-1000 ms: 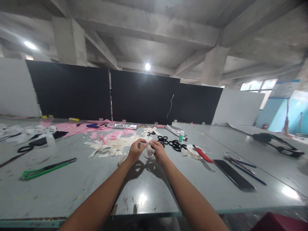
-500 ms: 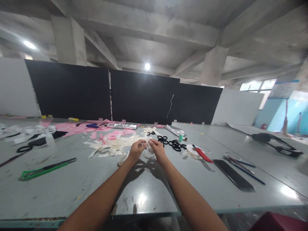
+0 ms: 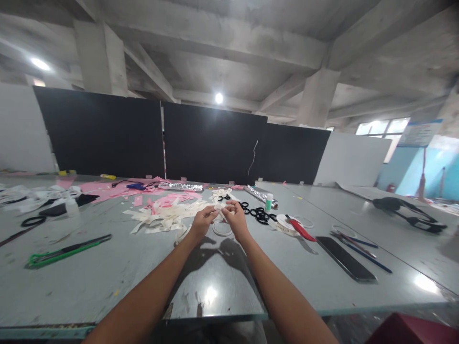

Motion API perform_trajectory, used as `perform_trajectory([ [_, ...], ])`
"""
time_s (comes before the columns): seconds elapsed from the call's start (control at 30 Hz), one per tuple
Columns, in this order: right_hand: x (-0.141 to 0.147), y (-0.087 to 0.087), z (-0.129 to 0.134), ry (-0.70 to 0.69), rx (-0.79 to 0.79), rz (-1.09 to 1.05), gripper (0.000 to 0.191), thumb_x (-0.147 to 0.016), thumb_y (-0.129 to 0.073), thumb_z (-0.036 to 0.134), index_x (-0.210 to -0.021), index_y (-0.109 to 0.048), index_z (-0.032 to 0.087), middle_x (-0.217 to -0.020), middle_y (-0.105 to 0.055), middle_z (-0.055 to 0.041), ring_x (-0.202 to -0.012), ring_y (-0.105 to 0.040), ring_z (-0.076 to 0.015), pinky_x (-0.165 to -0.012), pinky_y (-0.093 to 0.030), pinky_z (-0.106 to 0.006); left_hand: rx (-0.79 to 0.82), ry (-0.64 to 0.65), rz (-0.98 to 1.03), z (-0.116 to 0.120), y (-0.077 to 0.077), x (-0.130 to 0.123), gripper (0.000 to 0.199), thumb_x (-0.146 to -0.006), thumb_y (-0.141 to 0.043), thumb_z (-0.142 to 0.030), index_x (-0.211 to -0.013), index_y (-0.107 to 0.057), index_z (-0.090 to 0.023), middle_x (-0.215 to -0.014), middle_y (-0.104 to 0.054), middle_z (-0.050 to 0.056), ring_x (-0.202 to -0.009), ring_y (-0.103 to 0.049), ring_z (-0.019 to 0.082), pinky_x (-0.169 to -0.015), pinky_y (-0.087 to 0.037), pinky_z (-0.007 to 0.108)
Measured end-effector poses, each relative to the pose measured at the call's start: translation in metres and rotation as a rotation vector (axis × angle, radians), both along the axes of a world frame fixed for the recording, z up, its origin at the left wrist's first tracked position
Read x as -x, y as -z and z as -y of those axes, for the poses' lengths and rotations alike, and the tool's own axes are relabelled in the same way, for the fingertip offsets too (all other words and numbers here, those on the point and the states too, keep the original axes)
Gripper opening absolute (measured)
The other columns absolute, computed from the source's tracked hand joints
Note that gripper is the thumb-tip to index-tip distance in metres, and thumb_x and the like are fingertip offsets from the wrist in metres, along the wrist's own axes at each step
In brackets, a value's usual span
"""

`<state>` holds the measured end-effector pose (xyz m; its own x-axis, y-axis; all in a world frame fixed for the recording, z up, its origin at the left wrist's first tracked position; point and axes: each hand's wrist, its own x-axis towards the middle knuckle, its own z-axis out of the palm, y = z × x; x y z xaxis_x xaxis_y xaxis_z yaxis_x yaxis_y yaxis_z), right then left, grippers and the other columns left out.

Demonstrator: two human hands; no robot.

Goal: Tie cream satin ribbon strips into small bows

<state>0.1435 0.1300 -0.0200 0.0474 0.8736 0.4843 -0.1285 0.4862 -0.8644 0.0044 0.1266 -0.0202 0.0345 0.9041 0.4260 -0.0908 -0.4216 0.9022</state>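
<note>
Pinching a white strip [image 3: 219, 209] between my hands above the table [image 3: 107, 277].
My left hand [image 3: 201, 222] and right hand [image 3: 236, 220] are both gripping it narrowly, over a clear ring [image 3: 222, 228].

Strip [image 3: 219, 209]: pinched between left hand [image 3: 202, 223] and right hand [image 3: 237, 221]; too small to tell its shape.
Fingertips: hidden behind knuckles.
Forearms: cut off by bottom edge.
Red thing [image 3: 412, 329]: cut off at bottom corner.
</note>
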Motion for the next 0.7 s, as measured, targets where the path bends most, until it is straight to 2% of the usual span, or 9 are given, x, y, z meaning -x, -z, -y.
perform_trajectory([
  [0.13, -0.0003, -0.0041, 0.0013, -0.003, -0.06, 0.054, 0.046, -0.066, -0.071, 0.031, -0.107, -0.052, 0.02, -0.07, -0.059, 0.0025, -0.065, -0.053, -0.0133, -0.06, -0.043, -0.024, 0.011, 0.078, 0.026, 0.0033, -0.0018, 0.0004, 0.033, -0.068, -0.067, -0.04, -0.091, -0.071, -0.017, -0.097, -0.066, 0.005, -0.08, -0.058, 0.015, -0.059, -0.047, 0.021],
  [0.3, -0.0029, -0.0074, -0.0002, -0.045, -0.097, 0.108, 0.048, -0.066, -0.07, 0.025, -0.11, -0.053, 0.02, -0.066, -0.059, 0.0033, -0.063, -0.054, -0.0136, -0.063, -0.04, -0.025, 0.009, 0.219, -0.073, 0.006, -0.0022, -0.0012, 0.04, -0.074, -0.064, -0.04, -0.108, -0.069, -0.02, -0.104, -0.067, 0.007, -0.087, -0.059, 0.017, -0.061, -0.046, 0.021],
  [0.4, -0.0034, -0.0072, -0.0001, -0.058, -0.111, 0.111, 0.044, -0.069, -0.068, 0.029, -0.11, -0.053, 0.02, -0.069, -0.058, 0.0026, -0.064, -0.052, -0.0135, -0.063, -0.039, -0.025, -0.003, 0.155, -0.024, 0.0041, -0.0017, -0.0023, 0.04, -0.072, -0.066, -0.041, -0.104, -0.07, -0.018, -0.098, -0.067, 0.006, -0.079, -0.059, 0.016, -0.056, -0.045, 0.02],
  [0.5, -0.0039, -0.0064, 0.001, 0.023, -0.148, 0.059, 0.032, -0.075, -0.061, 0.033, -0.104, -0.055, 0.021, -0.073, -0.054, 0.0017, -0.065, -0.048, -0.0128, -0.06, -0.039, -0.024, 0.046, 0.07, 0.125, 0.0027, -0.0038, -0.0011, 0.043, -0.071, -0.067, -0.04, -0.108, -0.068, -0.016, -0.09, -0.066, 0.005, -0.07, -0.058, 0.013, -0.055, -0.047, 0.021],
  [0.63, -0.0064, -0.0066, 0.0031, 0.191, -0.158, 0.021, 0.014, -0.076, -0.054, 0.028, -0.087, -0.057, 0.021, -0.071, -0.053, 0.0013, -0.063, -0.046, -0.0131, -0.058, -0.037, -0.024, 0.107, 0.051, 0.344, 0.0037, -0.0086, 0.0032, 0.053, -0.068, -0.072, -0.032, -0.118, -0.06, -0.017, -0.095, -0.066, 0.005, -0.073, -0.062, 0.013, -0.063, -0.052, 0.025],
  [0.7, -0.0057, -0.0056, 0.0037, 0.204, -0.145, 0.074, 0.009, -0.073, -0.053, 0.025, -0.077, -0.059, 0.02, -0.066, -0.054, 0.0012, -0.06, -0.045, -0.0132, -0.057, -0.036, -0.025, 0.118, 0.066, 0.419, 0.0039, -0.0098, 0.0052, 0.055, -0.066, -0.073, -0.027, -0.119, -0.058, -0.019, -0.101, -0.066, 0.006, -0.077, -0.064, 0.014, -0.065, -0.052, 0.026],
])
